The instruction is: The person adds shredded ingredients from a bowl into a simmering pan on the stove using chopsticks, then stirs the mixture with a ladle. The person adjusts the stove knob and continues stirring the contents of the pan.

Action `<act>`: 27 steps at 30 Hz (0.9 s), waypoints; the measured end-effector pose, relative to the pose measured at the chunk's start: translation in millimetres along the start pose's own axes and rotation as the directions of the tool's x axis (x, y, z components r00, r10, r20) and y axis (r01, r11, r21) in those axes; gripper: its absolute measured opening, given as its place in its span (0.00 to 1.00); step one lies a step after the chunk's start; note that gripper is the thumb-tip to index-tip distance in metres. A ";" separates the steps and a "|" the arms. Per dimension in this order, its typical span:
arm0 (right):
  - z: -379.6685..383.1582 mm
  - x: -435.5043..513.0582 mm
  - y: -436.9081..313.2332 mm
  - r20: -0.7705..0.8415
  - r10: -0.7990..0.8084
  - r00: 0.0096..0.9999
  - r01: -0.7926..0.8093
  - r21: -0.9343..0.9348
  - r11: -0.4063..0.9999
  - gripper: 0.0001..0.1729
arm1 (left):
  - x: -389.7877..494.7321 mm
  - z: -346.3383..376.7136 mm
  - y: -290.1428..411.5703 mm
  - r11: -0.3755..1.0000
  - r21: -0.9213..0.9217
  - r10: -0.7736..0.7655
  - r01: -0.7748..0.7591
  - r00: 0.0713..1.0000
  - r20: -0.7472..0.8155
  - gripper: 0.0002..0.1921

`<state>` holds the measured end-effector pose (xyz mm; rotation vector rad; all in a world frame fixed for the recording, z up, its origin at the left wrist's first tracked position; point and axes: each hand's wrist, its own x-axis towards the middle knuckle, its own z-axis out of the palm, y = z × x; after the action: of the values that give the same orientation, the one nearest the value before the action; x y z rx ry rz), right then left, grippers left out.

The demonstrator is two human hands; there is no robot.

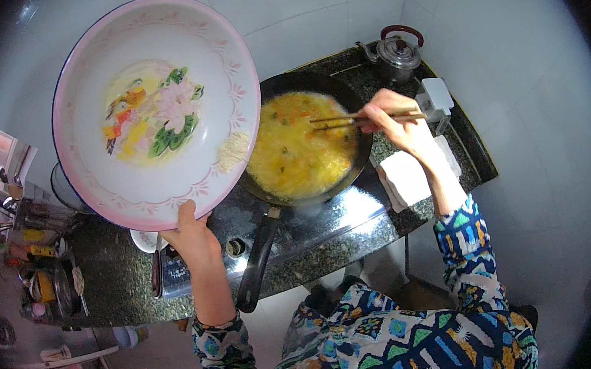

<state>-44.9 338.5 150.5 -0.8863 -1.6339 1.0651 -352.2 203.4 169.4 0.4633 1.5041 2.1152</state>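
My left hand (193,244) grips the lower rim of a large white enamel basin (150,32) with a pink border and a painted lotus and birds. The basin is tilted, and a small heap of pale flour-like powder (234,151) lies near its right edge, beside the pan. In my right hand (395,120) is a pair of chopsticks (337,121), their tips reaching over or into a yellow soup (300,151) with orange and green bits. The soup fills a dark frying pan (363,161) on the stove; its black handle (260,261) points towards me.
A metal kettle (398,55) stands in the back right corner, near a clear container with a white lid (436,95). A folded white cloth (406,179) lies right of the pan. Left are a small white bowl (144,241), a dark-handled utensil (156,269) and a crowded utensil rack (33,212).
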 end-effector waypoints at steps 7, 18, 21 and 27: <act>17.2 -53.8 -2.4 -0.046 0.174 0.984 -0.176 -0.030 0.984 0.10 | 1.1 3.7 -13.0 0.999 0.038 -0.041 0.038 0.996 0.077 0.36; 10.8 -89.5 -2.3 -0.244 0.252 0.936 -0.250 0.039 0.967 0.10 | 8.7 45.5 -36.0 0.887 0.368 0.185 -0.277 0.946 0.268 0.26; 12.6 -91.9 -3.5 -0.226 0.206 0.952 -0.207 0.018 0.978 0.10 | 9.7 45.2 -34.6 0.879 0.333 0.226 -0.340 0.914 0.337 0.25; 13.4 -88.2 -9.4 -0.256 0.155 0.954 -0.159 0.003 0.987 0.07 | 14.2 54.4 -36.6 0.854 0.246 0.346 -0.458 0.854 0.390 0.25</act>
<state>-33.9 252.2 128.6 -1.1318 -1.3771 0.9987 -327.1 263.3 152.7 1.3052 1.6666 1.9345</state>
